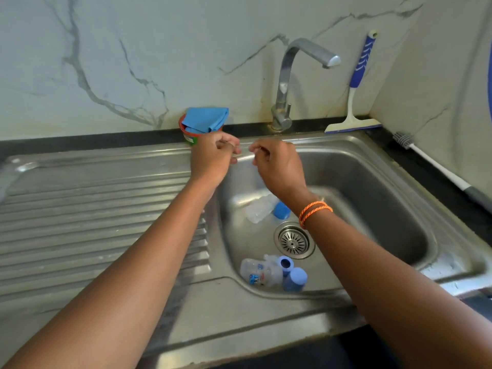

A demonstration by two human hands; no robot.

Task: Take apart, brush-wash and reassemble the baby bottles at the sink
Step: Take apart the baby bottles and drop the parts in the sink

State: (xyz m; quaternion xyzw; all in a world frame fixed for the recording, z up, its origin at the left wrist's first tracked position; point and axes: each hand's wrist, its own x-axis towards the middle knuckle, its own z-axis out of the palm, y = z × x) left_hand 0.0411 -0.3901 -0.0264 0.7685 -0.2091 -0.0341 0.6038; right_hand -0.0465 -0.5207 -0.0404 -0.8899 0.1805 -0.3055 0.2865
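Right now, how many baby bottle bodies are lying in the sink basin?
2. One clear bottle lies beyond the drain, partly under the right forearm; the other, a printed bottle, lies at the basin's near edge. The arms may hide more.

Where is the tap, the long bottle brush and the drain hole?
tap (286,75), head view, on its upright pipe.
bottle brush (436,166), head view, on its white handle.
drain (293,240), head view, on the strainer's middle.

Both hands hover over the sink (399,166), the left hand (213,155) and right hand (277,166) with fingers curled. Two bottles (262,271) lie in the basin at six o'clock.
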